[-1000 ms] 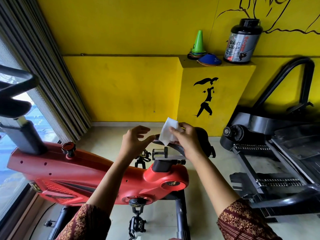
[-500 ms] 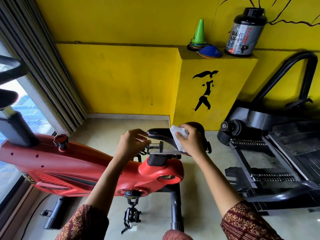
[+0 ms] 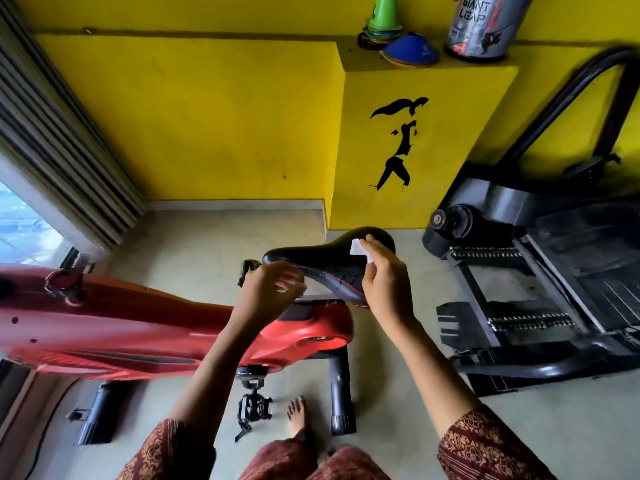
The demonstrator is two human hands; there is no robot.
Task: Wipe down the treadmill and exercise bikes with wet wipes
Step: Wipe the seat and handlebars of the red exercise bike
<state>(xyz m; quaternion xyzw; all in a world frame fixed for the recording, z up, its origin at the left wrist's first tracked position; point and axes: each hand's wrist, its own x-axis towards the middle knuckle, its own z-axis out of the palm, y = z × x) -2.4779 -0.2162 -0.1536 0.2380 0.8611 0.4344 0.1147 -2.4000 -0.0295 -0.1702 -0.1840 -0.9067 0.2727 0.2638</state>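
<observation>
A red exercise bike (image 3: 121, 327) stretches across the left and middle of the view, its black saddle (image 3: 325, 261) pointing left. My right hand (image 3: 384, 282) holds a white wet wipe (image 3: 358, 247) and presses it onto the wide rear part of the saddle. My left hand (image 3: 268, 296) hovers by the saddle's narrow nose with loosely curled fingers and holds nothing. The wipe is mostly hidden under my fingers.
A black folded treadmill (image 3: 540, 271) fills the right side. On the yellow ledge (image 3: 429, 69) stand a green cone (image 3: 382, 13), a blue disc cone (image 3: 410, 51) and a supplement tub (image 3: 483, 26). Grey curtains (image 3: 52, 140) hang at left. My bare foot (image 3: 298, 412) stands beside the bike's pedal (image 3: 252, 408).
My right hand brought the wipe down from the air onto the saddle and slid it toward the wide rear. The view tilted downward and closer to the bike.
</observation>
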